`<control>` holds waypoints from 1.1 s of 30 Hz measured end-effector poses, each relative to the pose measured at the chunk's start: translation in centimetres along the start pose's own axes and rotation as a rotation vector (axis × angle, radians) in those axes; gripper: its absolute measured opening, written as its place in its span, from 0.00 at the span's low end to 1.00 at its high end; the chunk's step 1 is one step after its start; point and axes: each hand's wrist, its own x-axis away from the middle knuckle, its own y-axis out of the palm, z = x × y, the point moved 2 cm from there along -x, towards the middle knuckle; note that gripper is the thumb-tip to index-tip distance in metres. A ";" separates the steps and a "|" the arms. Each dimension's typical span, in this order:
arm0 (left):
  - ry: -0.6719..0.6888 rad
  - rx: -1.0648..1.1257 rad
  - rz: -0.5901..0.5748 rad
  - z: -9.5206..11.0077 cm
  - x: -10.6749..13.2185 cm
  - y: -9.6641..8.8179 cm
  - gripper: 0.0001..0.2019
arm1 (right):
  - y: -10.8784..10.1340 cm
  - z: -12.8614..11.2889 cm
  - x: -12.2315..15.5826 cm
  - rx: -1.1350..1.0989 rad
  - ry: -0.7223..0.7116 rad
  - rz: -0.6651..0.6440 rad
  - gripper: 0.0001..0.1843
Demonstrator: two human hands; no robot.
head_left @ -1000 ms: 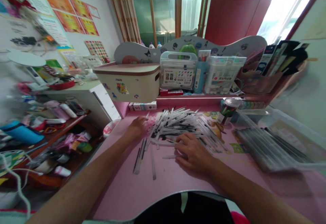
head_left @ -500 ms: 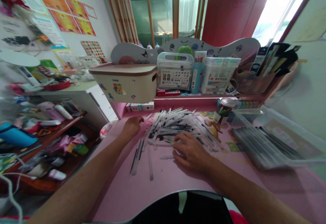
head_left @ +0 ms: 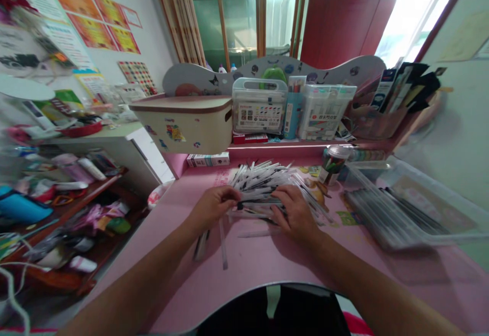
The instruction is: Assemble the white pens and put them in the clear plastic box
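A slim pen with a black end (head_left: 260,201) lies level between my two hands, just over the near side of a heap of loose white and black pen parts (head_left: 263,175). My left hand (head_left: 214,206) pinches at its black left end. At the other end, the bent fingers of my right hand (head_left: 292,208) close round it, partly hiding it. Several clear tubes lie on the pink desk below, one of them (head_left: 223,247) pointing toward me and another (head_left: 255,234) lying crosswise near my right hand.
On the right, an open clear plastic box (head_left: 431,239) holds rows of dark pens. Behind it stands a lidded jar (head_left: 334,165). A shelf at the back carries a cream bin (head_left: 187,127), a marker case (head_left: 260,109) and a pen holder (head_left: 378,119). Cluttered shelves (head_left: 95,188) stand left.
My left hand has come right and nearer from the heap's left edge, to the pen's end. My right hand has shifted slightly right, and the pen now spans both hands.
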 end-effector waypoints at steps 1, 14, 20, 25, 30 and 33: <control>0.035 -0.015 -0.048 0.6 0.3 1.0 0.08 | -0.2 0.0 0.0 0.011 0.009 0.020 0.16; 0.149 -0.181 -0.129 1.3 0.9 4.5 0.15 | 1.8 0.4 0.3 0.127 -0.025 -0.268 0.05; 0.181 -0.151 -0.085 0.9 1.0 2.9 0.16 | 0.9 0.7 0.1 0.130 0.074 -0.235 0.05; 0.077 -0.053 -0.023 0.7 0.2 0.3 0.16 | 0.9 1.0 0.3 0.106 0.109 -0.262 0.05; 0.057 -0.109 -0.052 0.6 0.1 0.8 0.12 | 1.1 0.9 0.5 0.111 0.122 -0.258 0.05; 0.047 -0.115 -0.030 0.7 0.0 1.1 0.12 | 1.1 1.0 0.5 0.100 0.133 -0.251 0.05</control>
